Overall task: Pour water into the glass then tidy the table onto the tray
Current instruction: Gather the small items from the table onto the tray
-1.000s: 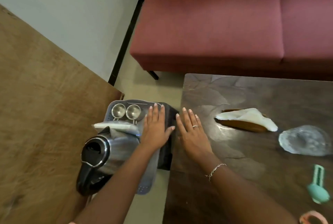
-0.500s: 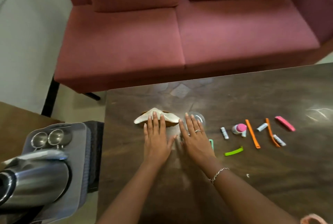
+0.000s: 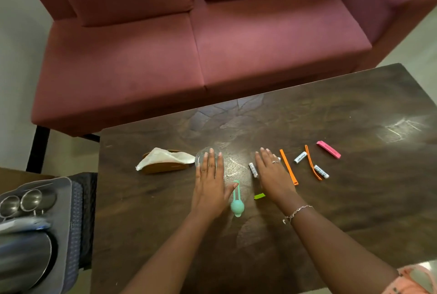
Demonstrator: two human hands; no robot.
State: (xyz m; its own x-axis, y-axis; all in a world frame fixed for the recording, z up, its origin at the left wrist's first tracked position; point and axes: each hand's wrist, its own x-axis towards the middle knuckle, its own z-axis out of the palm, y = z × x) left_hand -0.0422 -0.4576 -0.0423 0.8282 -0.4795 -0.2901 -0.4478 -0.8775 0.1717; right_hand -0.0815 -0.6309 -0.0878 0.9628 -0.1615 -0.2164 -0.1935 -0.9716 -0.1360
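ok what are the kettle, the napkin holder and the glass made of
Kettle: brushed steel, by its grey streaky sheen. Napkin holder: likely wood, brown and matte; could be plastic. Glass: clear glass or plastic, since the table shows through.

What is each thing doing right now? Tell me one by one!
glass, on the table, contents unclear.
left hand, open, flat, fingertips over the glass.
right hand, open, flat over the table.
napkin, draped in its holder.
kettle, on the tray.
steel cups, on the tray, mouths up.
teal clip, lying loose on the table.
pink clip, lying loose too.
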